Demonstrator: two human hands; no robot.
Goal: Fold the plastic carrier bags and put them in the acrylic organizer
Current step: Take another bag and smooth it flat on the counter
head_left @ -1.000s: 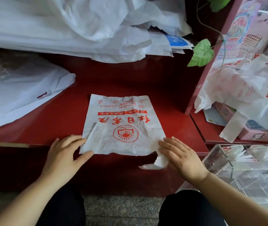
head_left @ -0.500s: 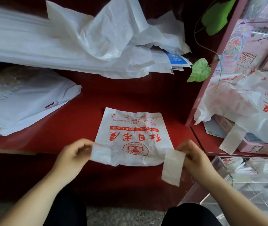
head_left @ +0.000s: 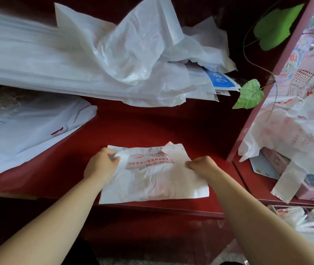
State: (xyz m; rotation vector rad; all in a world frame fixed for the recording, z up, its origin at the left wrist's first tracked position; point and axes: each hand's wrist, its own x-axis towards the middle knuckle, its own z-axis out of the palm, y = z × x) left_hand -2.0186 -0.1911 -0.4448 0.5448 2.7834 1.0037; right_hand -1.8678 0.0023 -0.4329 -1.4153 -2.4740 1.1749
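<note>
Two grips (head_left: 102, 165) (head_left: 203, 166), bag (head_left: 152, 186) between.

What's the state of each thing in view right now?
Carrier bag: folded over on itself, flat on the counter.
Left hand: pinches the bag's left edge.
Right hand: pinches its right edge.
Organizer: holds folded bags.
Back pile: loose, crumpled.
Right heap: unfolded, crumpled.
</note>
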